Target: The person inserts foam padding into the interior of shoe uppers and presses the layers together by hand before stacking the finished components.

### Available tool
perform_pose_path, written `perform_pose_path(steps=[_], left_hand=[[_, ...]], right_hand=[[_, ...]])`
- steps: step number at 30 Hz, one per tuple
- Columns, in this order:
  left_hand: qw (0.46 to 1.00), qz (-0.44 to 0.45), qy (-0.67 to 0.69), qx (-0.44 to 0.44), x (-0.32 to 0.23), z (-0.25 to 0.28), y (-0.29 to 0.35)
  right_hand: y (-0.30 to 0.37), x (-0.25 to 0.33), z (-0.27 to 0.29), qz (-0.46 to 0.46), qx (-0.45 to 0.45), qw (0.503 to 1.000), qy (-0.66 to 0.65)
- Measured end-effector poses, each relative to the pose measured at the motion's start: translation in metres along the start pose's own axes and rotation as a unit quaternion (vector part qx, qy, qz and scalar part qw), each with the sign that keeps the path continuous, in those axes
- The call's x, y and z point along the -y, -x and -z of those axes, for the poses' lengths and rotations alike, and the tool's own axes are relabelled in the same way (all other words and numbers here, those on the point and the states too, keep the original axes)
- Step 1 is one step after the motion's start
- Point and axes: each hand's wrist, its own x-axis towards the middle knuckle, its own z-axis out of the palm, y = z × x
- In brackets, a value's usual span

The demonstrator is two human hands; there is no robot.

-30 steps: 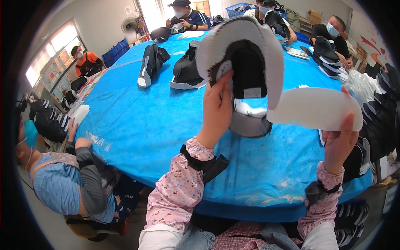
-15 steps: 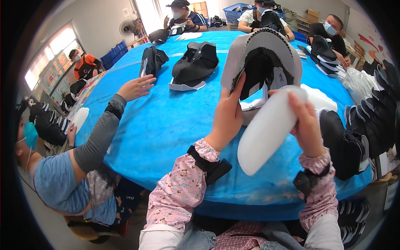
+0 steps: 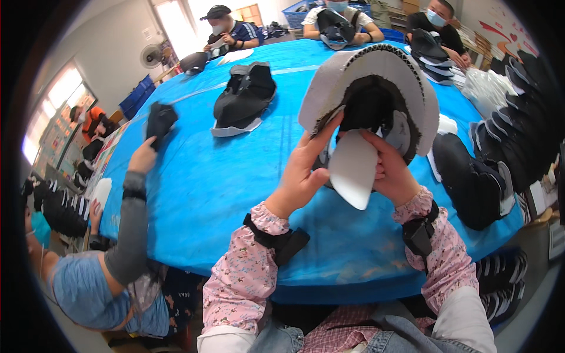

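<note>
Blue-covered table (image 3: pixel 212 206); the wall notice (image 3: pixel 148 34) is too small for me to read. On my feed, both pink-sleeved forearms (image 3: pixel 244 282) angle inward from the lower edge. Left hand (image 3: pixel 299 179) grips the rim of one shoe upper (image 3: pixel 329 85). Right hand (image 3: pixel 395 179) pinches one white insole (image 3: pixel 354 167) at its opening; whether the end is inside, I can't tell. Beyond: one black upper (image 3: pixel 244 100), plus another upper (image 3: pixel 162 120) at a co-worker's hand (image 3: pixel 143 156).
</note>
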Motion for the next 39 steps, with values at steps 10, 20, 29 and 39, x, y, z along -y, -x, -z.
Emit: perform_pose_path(steps=[10,20,29,39], left_hand=[[0.997,0.074,-0.002,-0.019,0.009,0.004,0.002],[0.991,0.127,0.027,-0.043,0.002,0.001,0.008],[0.984,0.163,-0.055,-0.038,-0.001,0.0,0.006],[0.985,0.153,0.027,-0.076,0.008,-0.011,0.012]], right_hand=[[0.008,-0.015,-0.026,0.138,-0.174,0.88,0.42],[0.019,-0.021,-0.049,0.246,-0.077,0.737,0.624],[0.025,-0.009,-0.05,0.324,-0.004,0.708,0.628],[0.027,-0.014,-0.053,0.255,-0.06,0.725,0.637]])
